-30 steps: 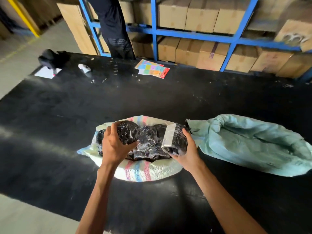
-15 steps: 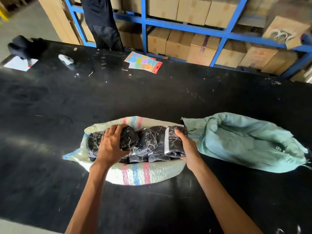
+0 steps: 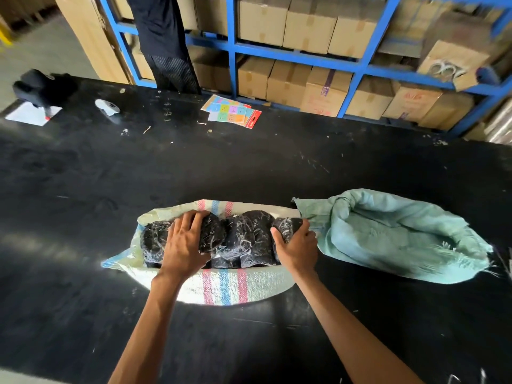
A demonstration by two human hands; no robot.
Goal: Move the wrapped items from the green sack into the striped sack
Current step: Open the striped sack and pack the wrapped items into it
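Note:
The white striped sack [image 3: 221,286] lies open on the black table [image 3: 249,167], holding a row of black items wrapped in clear plastic [image 3: 249,239]. My left hand [image 3: 184,245] lies spread over the wrapped items at the left of the row, fingers curved over one bundle. My right hand [image 3: 297,245] grips the rightmost wrapped bundle [image 3: 285,227] at the sack's right end. The green sack [image 3: 388,234] lies slumped and crumpled just to the right, its mouth facing the striped sack.
At the table's far edge lie colourful sticker sheets [image 3: 231,110], a white tape piece [image 3: 107,106], a black object [image 3: 44,87] on white paper. A person in dark clothing [image 3: 163,42] stands behind, before blue shelving [image 3: 291,54] stacked with cardboard boxes.
Both hands have lowered the wrapped bundle from above the striped sack down into it. The bundle now lies inside, level with the sack's rim.

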